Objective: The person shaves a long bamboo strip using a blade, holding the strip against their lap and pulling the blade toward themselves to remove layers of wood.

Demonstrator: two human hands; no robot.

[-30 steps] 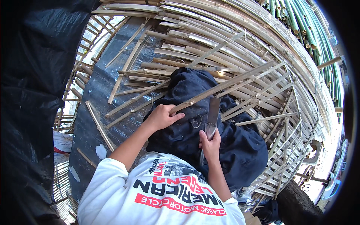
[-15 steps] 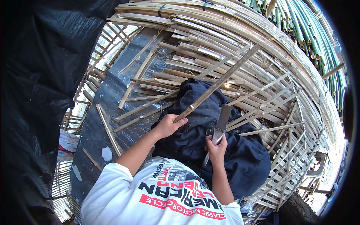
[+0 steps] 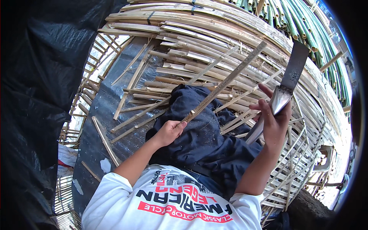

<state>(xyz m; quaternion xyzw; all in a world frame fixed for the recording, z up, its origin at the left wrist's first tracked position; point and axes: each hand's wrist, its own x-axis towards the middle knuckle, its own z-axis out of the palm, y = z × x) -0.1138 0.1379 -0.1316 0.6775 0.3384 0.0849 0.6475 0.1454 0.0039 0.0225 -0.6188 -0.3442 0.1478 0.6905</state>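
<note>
My left hand grips the near end of a long split bamboo strip that slants up and to the right over a dark blue cloth on my lap. My right hand is raised at the right and holds a long flat-bladed knife by its handle, the blade pointing up. The knife is apart from the strip, to its right.
Many split bamboo strips lie fanned across the ground ahead and to the right. Green bamboo poles are stacked at the top right. A black plastic sheet hangs along the left. A woven bamboo lattice lies at the right.
My right hand has lifted the knife up and to the right, away from my lap. The strip in my left hand has tilted up more steeply.
</note>
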